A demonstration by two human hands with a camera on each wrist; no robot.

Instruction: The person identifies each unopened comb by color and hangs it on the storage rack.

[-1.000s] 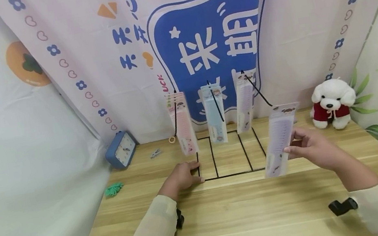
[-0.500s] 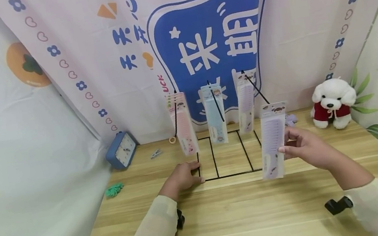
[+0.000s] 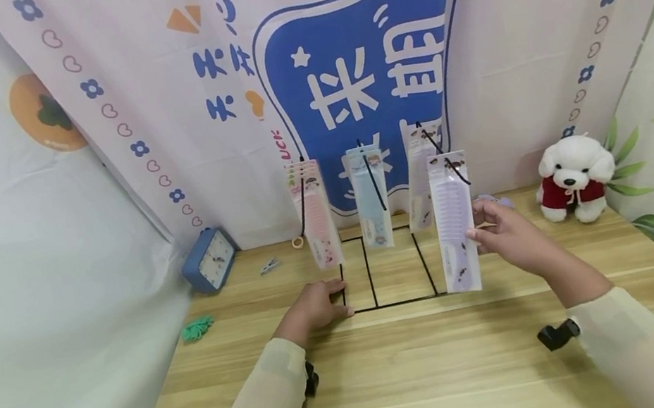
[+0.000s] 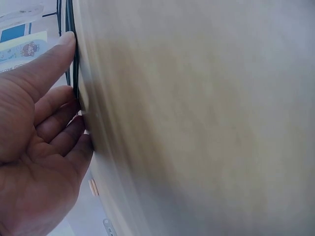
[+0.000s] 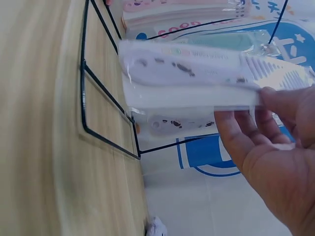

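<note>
Comb pack (image 3: 454, 221), light, flat and slippery by the look, hangs pinched at its edge by the right hand (image 3: 509, 238) at the rack's (image 3: 394, 304) hook, left hand (image 3: 316, 308) flat, fingers relaxed, on the rack base.

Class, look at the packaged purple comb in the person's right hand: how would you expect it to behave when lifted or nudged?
The comb pack is probably light: the right hand holds it up by one edge only. It likely stays fairly stiff, since it hangs straight without drooping. Its glossy wrapper may be slippery.
</note>
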